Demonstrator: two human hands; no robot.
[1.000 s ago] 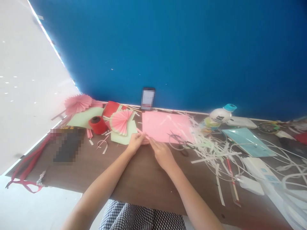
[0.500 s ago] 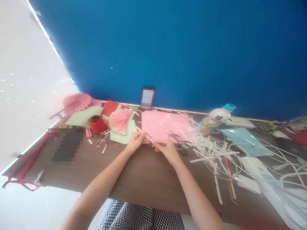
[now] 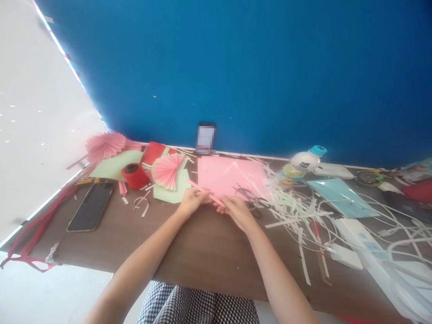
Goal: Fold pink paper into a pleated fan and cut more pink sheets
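Note:
Between my two hands runs a narrow folded strip of pink paper [image 3: 216, 199], slanting down to the right. My left hand [image 3: 193, 200] pinches it near its upper left part, and my right hand [image 3: 236, 210] grips its lower right end. Just beyond lies a flat sheet of pink paper [image 3: 219, 173]. Scissors [image 3: 248, 194] rest on that sheet, close to my right hand. Left of my hands, a pleated pink paper fan [image 3: 168, 170] sits on pale green paper [image 3: 170, 192]. A red spool of thread [image 3: 135, 175] stands farther left.
A phone [image 3: 90, 207] lies at the left; another phone [image 3: 205, 137] leans on the blue wall. To the right are a heap of paper strips [image 3: 290, 202], a white bottle with a blue cap [image 3: 305, 161], a teal packet [image 3: 340, 195] and a power strip [image 3: 362, 245] with cables.
My right hand has shifted slightly down and left along the pink strip, and my fingers sit a little differently on it. The whole view has moved slightly.

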